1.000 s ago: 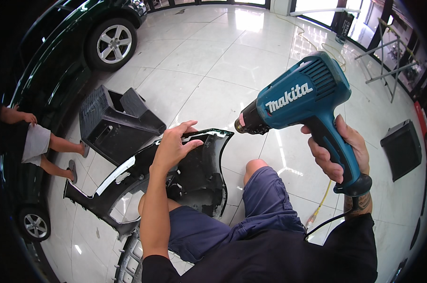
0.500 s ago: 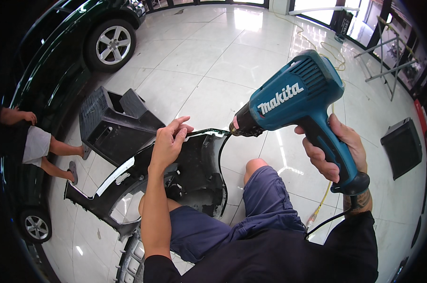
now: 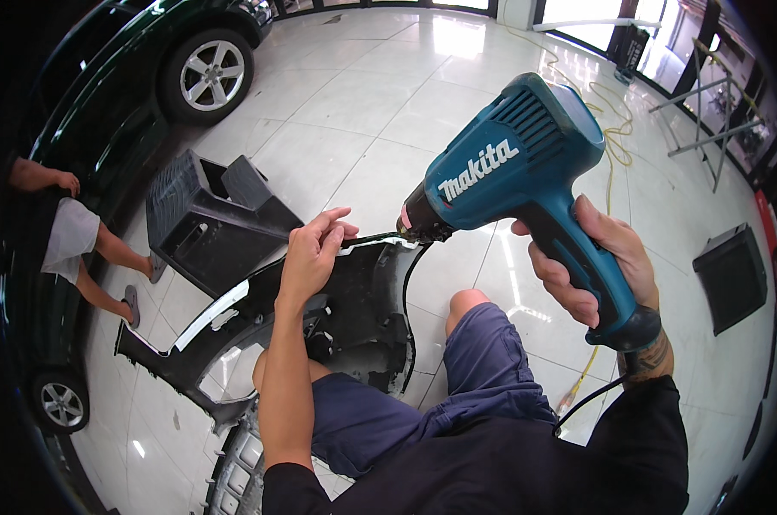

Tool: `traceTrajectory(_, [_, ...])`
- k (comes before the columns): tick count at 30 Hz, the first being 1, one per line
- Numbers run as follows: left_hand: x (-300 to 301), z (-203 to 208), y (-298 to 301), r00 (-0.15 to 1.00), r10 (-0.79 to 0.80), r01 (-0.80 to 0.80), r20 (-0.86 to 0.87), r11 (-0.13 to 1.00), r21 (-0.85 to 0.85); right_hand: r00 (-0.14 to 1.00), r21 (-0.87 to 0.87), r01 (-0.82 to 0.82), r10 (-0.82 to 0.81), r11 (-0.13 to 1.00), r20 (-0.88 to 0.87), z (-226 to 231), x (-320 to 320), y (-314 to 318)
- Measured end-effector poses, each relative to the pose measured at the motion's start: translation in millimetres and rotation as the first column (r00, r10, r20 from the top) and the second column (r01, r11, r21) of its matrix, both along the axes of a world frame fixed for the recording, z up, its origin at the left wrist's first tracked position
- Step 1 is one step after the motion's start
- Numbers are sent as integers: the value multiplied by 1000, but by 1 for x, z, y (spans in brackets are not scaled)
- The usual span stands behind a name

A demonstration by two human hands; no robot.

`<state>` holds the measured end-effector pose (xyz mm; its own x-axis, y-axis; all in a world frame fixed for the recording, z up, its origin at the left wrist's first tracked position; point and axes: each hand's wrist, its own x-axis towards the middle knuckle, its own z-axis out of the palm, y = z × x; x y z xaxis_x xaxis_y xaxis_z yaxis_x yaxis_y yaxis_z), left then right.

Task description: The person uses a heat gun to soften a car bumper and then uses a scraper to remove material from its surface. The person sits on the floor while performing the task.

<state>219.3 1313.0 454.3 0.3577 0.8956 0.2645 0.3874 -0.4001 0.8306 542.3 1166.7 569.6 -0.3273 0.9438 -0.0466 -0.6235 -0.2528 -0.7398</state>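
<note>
My right hand [image 3: 590,266] is wrapped around the handle of a blue-and-black heat gun [image 3: 517,154]. Its dark nozzle points down to the left, close to the top edge of a black plastic car bumper cover [image 3: 358,279]; whether it touches cannot be made out. That edge carries a white strip [image 3: 373,244]. Next to the strip, my left hand [image 3: 309,257] rests by the bumper's rim, fingers stretched to the right and thumb apart, holding nothing that shows. The bumper cover leans across my lap and hides part of my left leg.
Beyond the bumper stands a black plastic step-shaped box [image 3: 225,232]. A dark green car [image 3: 79,112] and another person's legs [image 3: 105,249] are at the left. To the right are a black bin [image 3: 731,279], a yellow cord [image 3: 611,172] and a metal stand [image 3: 714,112].
The heat gun has shifted left along the bumper's top edge, my right hand moving with it. My left hand stays at nearly the same spot on the rim.
</note>
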Motion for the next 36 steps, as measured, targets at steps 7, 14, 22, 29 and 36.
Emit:
traceTrajectory(7, [0, 2, 6, 999, 1, 2, 48, 999, -48, 998, -7, 17, -17, 1000, 53, 9, 6, -6])
traceTrajectory(14, [4, -6, 21, 997, -30, 30, -75, 1000, -5, 995, -29, 100, -100, 995, 9, 1, -1, -12])
traceTrajectory(22, [40, -3, 42, 905, -283, 235, -316, 955, -182, 896, 79, 403, -411, 912, 168, -47, 47, -35])
traceTrajectory(29, [45, -23, 56, 943, -306, 272, -135, 936, -221, 806, -87, 585, -566, 807, 171, -120, 106, -71])
traceTrajectory(36, [62, 1, 45, 889, -356, 301, -289, 928, -219, 328, -1, 726, -346, 687, 879, -278, 159, -79])
